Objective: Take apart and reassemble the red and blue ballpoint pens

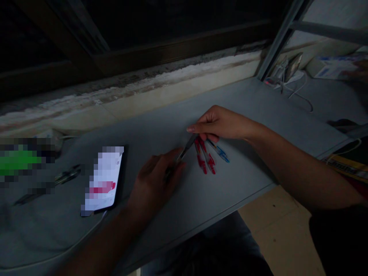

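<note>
My left hand [152,182] is closed around a slim dark pen [184,153], which slants up toward my right hand [218,124]. The curled fingers of my right hand sit over the pen's far end and the tops of several red pens [205,158]. A blue pen [219,151] lies fanned out beside the red ones. The upper ends of these pens are hidden under my fingers, so I cannot tell whether my right hand grips them. All of this is above a grey desk [230,99].
A phone [105,180] with a pixelated screen lies left of my left hand. Small dark tools [67,174] and a pixelated green item [20,161] lie farther left. Cables [290,86] and a white box [336,67] are at the back right, below a window frame [181,48].
</note>
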The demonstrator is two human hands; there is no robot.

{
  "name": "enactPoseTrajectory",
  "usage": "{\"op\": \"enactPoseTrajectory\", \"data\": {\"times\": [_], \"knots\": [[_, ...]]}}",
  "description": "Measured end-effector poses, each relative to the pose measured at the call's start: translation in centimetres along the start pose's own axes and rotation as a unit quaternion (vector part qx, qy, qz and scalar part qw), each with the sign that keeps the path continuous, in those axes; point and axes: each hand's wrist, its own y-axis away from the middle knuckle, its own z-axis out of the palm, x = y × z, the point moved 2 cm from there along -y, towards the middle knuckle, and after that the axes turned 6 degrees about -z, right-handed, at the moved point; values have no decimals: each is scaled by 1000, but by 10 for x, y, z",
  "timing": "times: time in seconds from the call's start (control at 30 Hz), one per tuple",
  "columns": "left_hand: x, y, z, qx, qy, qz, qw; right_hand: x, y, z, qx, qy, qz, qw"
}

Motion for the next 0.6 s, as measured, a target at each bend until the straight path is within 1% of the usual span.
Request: {"op": "enactPoseTrajectory", "data": {"times": [0.1, 0.17, 0.27, 0.37, 0.47, 0.6], "knots": [[11, 2, 4, -70, 45, 116, 990, 0, -1, 2, 26, -18, -13, 999], [16, 3, 6, -110, 73, 158, 979, 1, -2, 5, 22, -24, -16, 999], [20, 4, 9, -127, 91, 168, 973, 3, -4, 10, 11, -25, -11, 1000], [19, 5, 10, -137, 108, 155, 972, 5, -5, 14, 17, -32, 0, 999], [17, 6, 10, -138, 115, 146, 973, 4, -5, 16, 13, -44, 2, 999], [16, 5, 10, -130, 108, 163, 972, 3, -4, 19, -5, -52, -15, 998]]}}
